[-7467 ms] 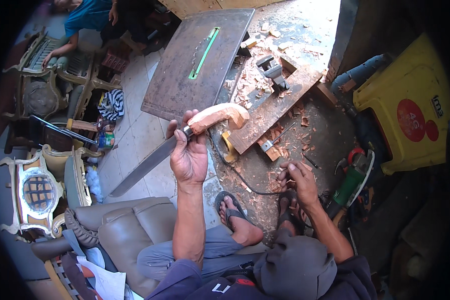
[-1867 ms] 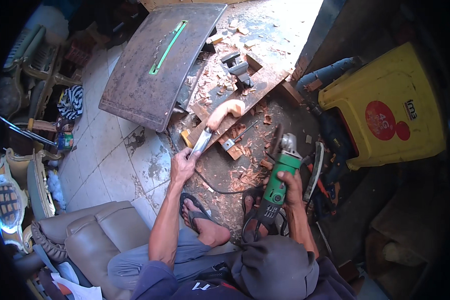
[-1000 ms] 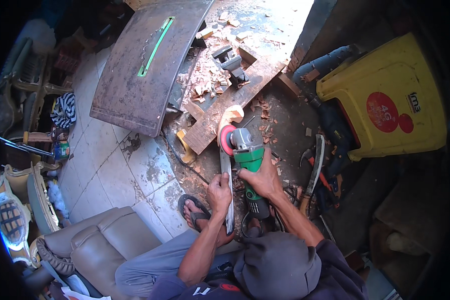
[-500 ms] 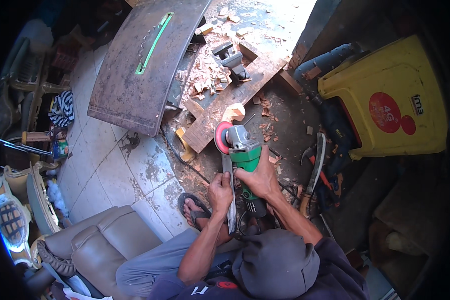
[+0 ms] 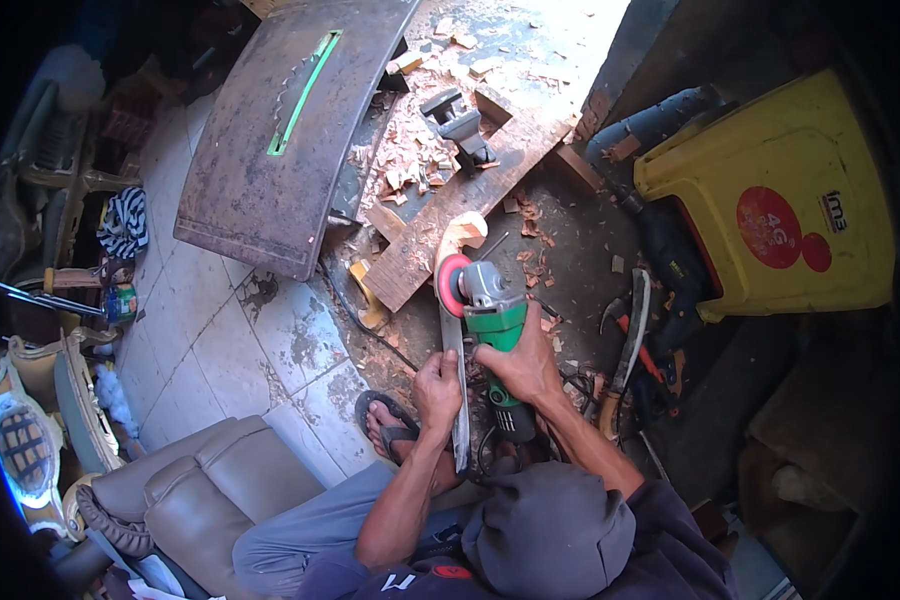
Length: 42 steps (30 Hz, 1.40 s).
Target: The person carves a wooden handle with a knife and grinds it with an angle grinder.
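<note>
My right hand [image 5: 528, 365] is wrapped around the body of a green and grey angle grinder [image 5: 492, 320] fitted with a pinkish-red disc. My left hand [image 5: 438, 392] grips the blade of a machete [image 5: 460, 425], which points toward me. Its pale, curved wooden handle [image 5: 462, 233] extends away, hooked at the far end. The grinder's disc sits against or just beside the handle's lower part; exact contact cannot be made out, and the disc covers part of the wood.
A notched wooden plank [image 5: 410, 270] carries a metal vise [image 5: 460, 125], with wood chips around. A dark metal panel [image 5: 260, 150] stands left of it. To the right are another machete [image 5: 638, 330], a blue power tool [image 5: 675, 250] and a yellow plastic stool [image 5: 770, 200]. Cords lie near the grinder.
The grinder and its disc have shifted slightly nearer to me and right. More of the machete's wooden handle now shows beyond the disc. Both hands keep their hold.
</note>
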Each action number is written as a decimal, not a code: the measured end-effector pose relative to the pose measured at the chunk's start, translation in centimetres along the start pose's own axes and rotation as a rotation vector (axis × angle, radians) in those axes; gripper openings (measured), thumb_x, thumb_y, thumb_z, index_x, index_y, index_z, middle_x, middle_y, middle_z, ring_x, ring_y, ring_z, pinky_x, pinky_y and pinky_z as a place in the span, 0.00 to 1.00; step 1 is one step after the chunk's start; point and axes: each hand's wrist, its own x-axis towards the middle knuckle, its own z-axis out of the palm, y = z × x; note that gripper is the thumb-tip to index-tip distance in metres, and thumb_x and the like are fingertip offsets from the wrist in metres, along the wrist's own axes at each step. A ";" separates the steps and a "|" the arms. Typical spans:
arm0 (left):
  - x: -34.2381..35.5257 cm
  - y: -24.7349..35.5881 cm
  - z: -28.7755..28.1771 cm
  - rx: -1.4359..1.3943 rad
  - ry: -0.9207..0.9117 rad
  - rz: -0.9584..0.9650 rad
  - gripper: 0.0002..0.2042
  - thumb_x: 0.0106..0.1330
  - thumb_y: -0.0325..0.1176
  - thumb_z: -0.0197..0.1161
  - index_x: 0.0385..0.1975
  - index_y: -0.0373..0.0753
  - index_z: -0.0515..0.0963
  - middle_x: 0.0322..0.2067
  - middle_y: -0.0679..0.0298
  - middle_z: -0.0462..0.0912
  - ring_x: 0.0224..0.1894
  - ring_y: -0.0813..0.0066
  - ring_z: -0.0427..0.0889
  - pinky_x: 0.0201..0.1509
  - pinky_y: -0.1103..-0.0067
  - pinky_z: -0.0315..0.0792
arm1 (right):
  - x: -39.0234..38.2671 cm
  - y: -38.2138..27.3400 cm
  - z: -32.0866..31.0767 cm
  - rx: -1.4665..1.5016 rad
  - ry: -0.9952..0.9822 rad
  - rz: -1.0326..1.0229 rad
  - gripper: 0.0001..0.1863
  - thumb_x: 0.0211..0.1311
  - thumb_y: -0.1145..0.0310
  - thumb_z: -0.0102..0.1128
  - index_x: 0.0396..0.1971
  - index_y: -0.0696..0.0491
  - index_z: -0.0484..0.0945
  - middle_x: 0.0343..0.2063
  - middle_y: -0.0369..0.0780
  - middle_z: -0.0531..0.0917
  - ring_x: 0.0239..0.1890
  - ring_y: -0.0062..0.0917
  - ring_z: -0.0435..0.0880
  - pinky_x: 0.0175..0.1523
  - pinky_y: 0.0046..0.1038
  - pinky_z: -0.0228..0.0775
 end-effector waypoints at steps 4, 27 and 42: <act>0.0 -0.8 -0.1 0.033 0.007 0.044 0.23 0.81 0.49 0.54 0.34 0.32 0.80 0.18 0.62 0.80 0.16 0.73 0.81 0.20 0.74 0.75 | 0.0 -1.3 -0.1 -0.028 -0.024 0.003 0.41 0.46 0.61 0.74 0.57 0.60 0.62 0.44 0.54 0.84 0.45 0.42 0.87 0.52 0.41 0.78; -0.2 0.6 -0.1 0.078 0.037 0.006 0.21 0.80 0.47 0.54 0.35 0.34 0.83 0.17 0.57 0.81 0.18 0.65 0.85 0.24 0.68 0.75 | 0.2 -1.1 -0.1 -0.036 -0.005 -0.037 0.42 0.47 0.59 0.74 0.57 0.60 0.60 0.42 0.55 0.85 0.42 0.49 0.88 0.50 0.44 0.79; 0.1 0.7 0.1 0.273 0.191 0.198 0.19 0.76 0.47 0.59 0.33 0.35 0.85 0.26 0.42 0.82 0.31 0.38 0.83 0.36 0.55 0.72 | -0.1 -0.7 0.5 -0.011 0.038 -0.132 0.41 0.48 0.57 0.74 0.57 0.59 0.61 0.42 0.57 0.85 0.44 0.51 0.88 0.50 0.45 0.79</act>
